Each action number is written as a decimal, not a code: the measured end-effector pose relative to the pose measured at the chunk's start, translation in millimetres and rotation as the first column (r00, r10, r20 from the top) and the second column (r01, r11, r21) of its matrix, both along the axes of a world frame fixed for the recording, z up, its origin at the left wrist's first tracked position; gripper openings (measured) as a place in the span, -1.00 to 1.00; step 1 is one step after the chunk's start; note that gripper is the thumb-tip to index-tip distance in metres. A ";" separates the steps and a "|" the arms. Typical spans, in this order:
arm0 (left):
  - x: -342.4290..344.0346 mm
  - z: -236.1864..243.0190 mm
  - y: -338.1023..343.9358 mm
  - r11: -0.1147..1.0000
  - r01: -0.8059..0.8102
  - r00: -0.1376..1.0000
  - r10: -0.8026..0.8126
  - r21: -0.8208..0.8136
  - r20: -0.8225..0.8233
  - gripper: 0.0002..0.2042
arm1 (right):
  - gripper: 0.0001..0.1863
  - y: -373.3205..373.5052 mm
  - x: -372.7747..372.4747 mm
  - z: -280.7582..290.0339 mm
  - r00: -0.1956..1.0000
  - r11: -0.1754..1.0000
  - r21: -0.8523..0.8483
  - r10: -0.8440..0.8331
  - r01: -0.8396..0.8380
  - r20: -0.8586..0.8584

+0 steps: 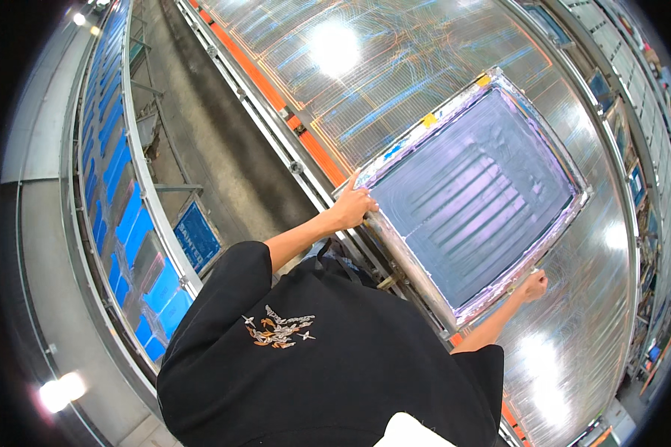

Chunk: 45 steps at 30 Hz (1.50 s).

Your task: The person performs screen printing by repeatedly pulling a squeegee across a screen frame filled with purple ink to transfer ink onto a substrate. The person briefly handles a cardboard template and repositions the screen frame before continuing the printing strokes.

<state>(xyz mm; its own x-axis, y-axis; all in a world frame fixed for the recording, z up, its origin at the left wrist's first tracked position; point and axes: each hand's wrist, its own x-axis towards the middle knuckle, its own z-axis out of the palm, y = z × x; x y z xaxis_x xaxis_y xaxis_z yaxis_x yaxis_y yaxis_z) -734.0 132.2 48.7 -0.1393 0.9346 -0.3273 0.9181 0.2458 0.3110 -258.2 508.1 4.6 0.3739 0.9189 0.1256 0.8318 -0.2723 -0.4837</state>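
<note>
A screen printing frame [417, 279] lies at an angle on the long printing table, its edges smeared with white and purple ink. Dark grey mesh fills it, and lilac stripes show across the middle. My left hand [354, 206] grips the frame's near left corner, fingers over the rim. Just outside the frame's lower right side, my right hand [532, 286] is closed over the table surface. A small pale bit shows at its fingertips, too small to name.
The shiny printing table [380, 97] carries many orange and blue ink lines. An orange strip and metal rail [294, 165] run along its near edge. Left across an aisle [224, 134] stands another long table with blue panels [130, 216]. A blue framed screen [196, 237] leans below it.
</note>
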 end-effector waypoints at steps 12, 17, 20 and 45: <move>-32.0 65.4 32.6 0.994 0.052 0.979 -0.069 -0.092 -0.190 -0.56 | -0.50 -27.2 -5.6 -30.1 0.957 0.993 0.078 -0.068 0.093 -0.281; -37.3 78.4 17.0 0.997 0.079 0.979 -0.082 -0.023 -0.185 -0.53 | -0.47 -45.6 -27.5 4.1 0.985 0.995 0.037 -0.084 0.090 -0.150; -41.9 93.2 42.2 0.978 0.209 0.970 -0.210 -0.022 -0.118 -0.57 | -0.46 -28.8 -9.2 -5.4 0.997 0.997 0.047 -0.059 0.061 -0.045; -57.8 75.8 96.4 0.914 0.365 0.930 -0.365 0.179 -0.034 -0.35 | -0.31 -287.9 -124.1 87.8 0.742 0.720 -0.315 0.667 -0.618 0.069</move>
